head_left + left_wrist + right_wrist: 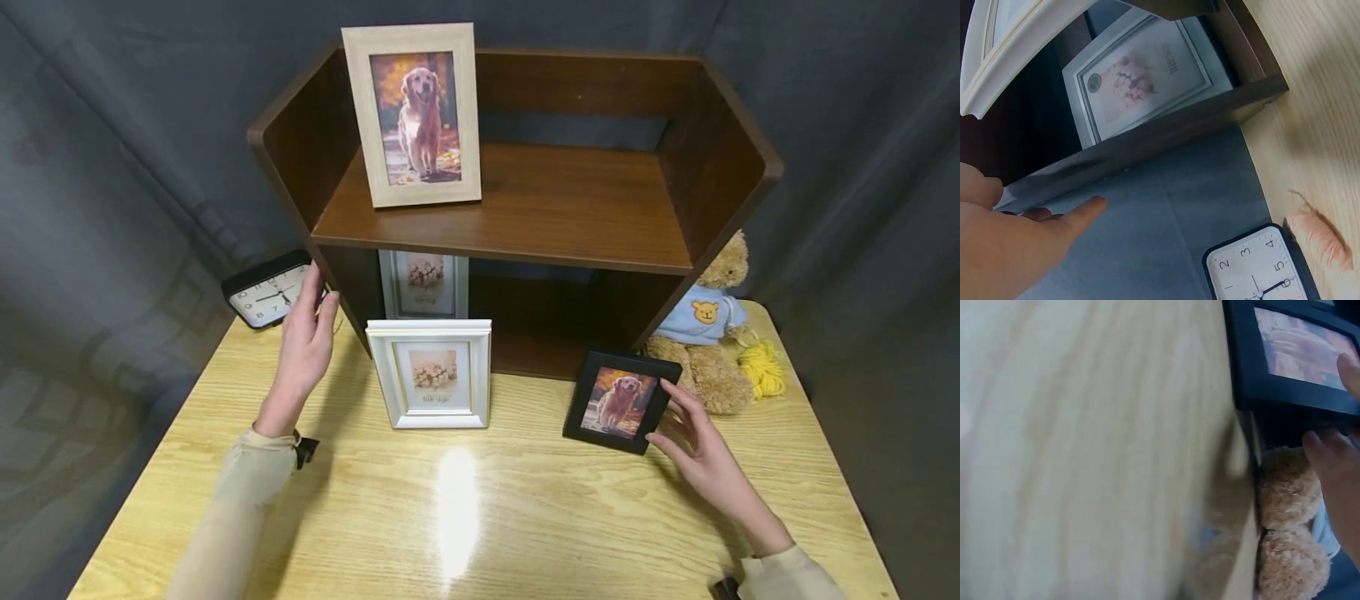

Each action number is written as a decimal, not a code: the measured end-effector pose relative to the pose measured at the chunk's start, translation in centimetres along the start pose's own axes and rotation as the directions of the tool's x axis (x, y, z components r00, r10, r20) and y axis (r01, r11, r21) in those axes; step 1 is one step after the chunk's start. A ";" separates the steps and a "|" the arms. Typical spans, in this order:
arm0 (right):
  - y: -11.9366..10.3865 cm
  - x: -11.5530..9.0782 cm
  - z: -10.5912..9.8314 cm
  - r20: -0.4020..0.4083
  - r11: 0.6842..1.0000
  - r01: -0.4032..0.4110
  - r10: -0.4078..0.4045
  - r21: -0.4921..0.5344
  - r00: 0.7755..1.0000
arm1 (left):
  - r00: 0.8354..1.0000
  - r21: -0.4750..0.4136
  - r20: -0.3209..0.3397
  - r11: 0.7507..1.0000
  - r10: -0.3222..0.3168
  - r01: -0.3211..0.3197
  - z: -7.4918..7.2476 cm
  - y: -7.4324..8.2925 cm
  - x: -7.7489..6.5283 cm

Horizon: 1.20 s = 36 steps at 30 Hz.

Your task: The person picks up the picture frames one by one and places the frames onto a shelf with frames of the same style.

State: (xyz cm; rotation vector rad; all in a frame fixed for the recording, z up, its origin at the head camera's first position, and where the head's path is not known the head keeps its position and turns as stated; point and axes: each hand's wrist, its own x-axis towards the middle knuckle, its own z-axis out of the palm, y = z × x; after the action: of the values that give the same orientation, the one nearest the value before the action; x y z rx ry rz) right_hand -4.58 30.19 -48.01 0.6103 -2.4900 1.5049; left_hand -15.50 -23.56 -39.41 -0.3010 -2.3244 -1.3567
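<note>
Now in the right hand point(708, 462): a person pinches a black photo frame point(618, 402) by its right edge — thumb near the lower corner, a finger near the upper.
Black photo frame: just left of the right hand, tilted before the brown shelf point(577, 200); whether its base meets the surface point(360, 508) cannot be told.
Left hand point(303, 346): grasping nothing, fingers fairly straight beside the shelf's left side; contact is unclear.
Careful handling: best, it seems, to pinch only the border, off the picture, hold the tilt steady and clear the teddy bear point(705, 333) just beyond the right hand.
Hidden: fingertips behind the black photo frame; part of the bear's head, behind the shelf; part of the clock point(262, 296), behind the left hand — and a grey frame's point(425, 283) base, behind the white frame point(431, 375).
Hard to make out: the picture in the right wrist view, blurred and cropped.
</note>
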 end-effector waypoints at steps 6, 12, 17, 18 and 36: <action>0.6 -0.2 0.5 0.004 0.999 -0.024 0.024 0.026 1.000 | 1.000 0.010 -0.023 1.000 0.006 -0.006 0.5 -0.2 -0.3; 1.2 -0.2 1.1 -0.021 0.998 -0.022 0.024 0.061 1.000 | 0.999 -0.019 -0.015 0.999 -0.036 0.035 0.9 -0.1 -0.4; 1.6 -0.1 1.5 -0.059 0.992 0.005 0.003 0.124 0.998 | 0.998 -0.038 -0.025 0.998 -0.054 0.053 1.2 -0.3 -0.3; 1.7 -0.1 1.5 -0.063 0.991 0.008 0.000 0.131 0.998 | 0.998 -0.035 -0.031 0.998 -0.054 0.053 1.2 -0.3 -0.3; 2.0 0.1 1.6 -0.066 0.963 0.017 0.001 0.270 0.998 | 0.998 -0.022 -0.020 0.998 -0.061 0.061 0.8 0.0 0.0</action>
State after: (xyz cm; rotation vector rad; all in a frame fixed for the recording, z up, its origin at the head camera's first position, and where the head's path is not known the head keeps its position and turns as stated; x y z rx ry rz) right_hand -5.38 29.54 -50.35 0.5983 -2.2484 1.8480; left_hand -15.66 -22.89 -39.73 -0.2232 -2.3208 -1.4080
